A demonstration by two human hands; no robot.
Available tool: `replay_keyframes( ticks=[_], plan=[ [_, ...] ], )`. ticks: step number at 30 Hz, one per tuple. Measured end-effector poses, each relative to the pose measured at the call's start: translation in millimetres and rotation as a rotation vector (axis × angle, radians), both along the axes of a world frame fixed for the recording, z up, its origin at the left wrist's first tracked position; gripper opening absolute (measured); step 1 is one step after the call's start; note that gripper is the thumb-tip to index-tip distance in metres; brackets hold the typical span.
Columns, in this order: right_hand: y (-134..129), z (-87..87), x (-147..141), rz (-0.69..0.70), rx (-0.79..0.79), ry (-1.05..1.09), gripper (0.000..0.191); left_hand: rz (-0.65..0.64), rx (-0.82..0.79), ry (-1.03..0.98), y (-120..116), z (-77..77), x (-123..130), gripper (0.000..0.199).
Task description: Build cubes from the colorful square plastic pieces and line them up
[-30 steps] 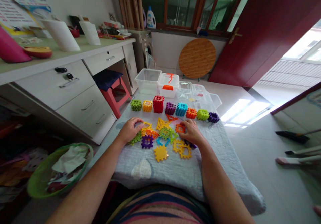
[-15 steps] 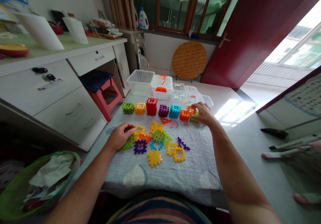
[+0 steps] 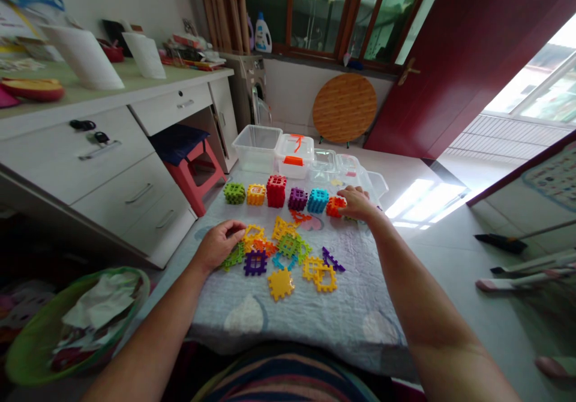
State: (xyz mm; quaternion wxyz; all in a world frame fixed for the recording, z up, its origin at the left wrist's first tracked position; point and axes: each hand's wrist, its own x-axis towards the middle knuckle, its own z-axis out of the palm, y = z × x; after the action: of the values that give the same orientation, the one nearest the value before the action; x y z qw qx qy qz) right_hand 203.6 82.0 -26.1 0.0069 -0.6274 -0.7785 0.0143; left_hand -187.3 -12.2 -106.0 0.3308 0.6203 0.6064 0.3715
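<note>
My right hand [image 3: 359, 203] is at the right end of a row of stacked plastic building tiles. Its fingers grip the top orange tile [image 3: 336, 203] on the orange stack. My left hand [image 3: 220, 245] rests beside the loose pile, fingers loosely bent with a gap at the thumb, near a yellow frame tile [image 3: 254, 232] and a green tile [image 3: 234, 258]. Other loose tiles include a purple square [image 3: 255, 263], a solid yellow square [image 3: 281, 284] and a purple triangle [image 3: 333, 259]. A green tile beneath my right hand is mostly hidden.
Green [image 3: 234, 194], yellow [image 3: 256, 195], red [image 3: 276, 192], purple [image 3: 297, 199] and blue [image 3: 318, 200] stacks stand in line. Behind them are an open clear bin [image 3: 256, 150] and a lidded box [image 3: 294, 156]. A stool [image 3: 191, 162] stands left of the table.
My right hand has moved left with an orange tile, from above the green tile onto the orange stack. My left hand stays beside the pile. The view has shifted slightly.
</note>
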Motion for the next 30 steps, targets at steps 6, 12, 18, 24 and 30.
replay_keyframes(
  ticks=[6, 12, 18, 24, 30],
  plan=[
    [-46.7, 7.1, -26.2, 0.122, 0.127, 0.207, 0.030, -0.004, 0.005, -0.004, -1.0, 2.1, 1.8, 0.037],
    [-105.3, -15.1, -93.2, 0.401, 0.015, 0.322, 0.046, -0.009, 0.002, -0.076, 0.8, -3.4, -1.1, 0.036],
    [-109.6, -36.5, -112.9, 0.406, 0.017, 0.307, 0.036, 0.059, 0.019, -0.297, -2.5, 8.2, -4.9, 0.033],
    [-109.6, -50.0, -104.4, 0.441, 0.163, 0.467, 0.013, 0.024, -0.034, -0.392, -4.1, 16.9, -5.5, 0.037],
    [-100.0, -65.5, -94.4, 0.344, 0.225, 0.580, 0.029, -0.157, -0.058, -0.092, -18.0, 27.4, -13.0, 0.047]
  ],
)
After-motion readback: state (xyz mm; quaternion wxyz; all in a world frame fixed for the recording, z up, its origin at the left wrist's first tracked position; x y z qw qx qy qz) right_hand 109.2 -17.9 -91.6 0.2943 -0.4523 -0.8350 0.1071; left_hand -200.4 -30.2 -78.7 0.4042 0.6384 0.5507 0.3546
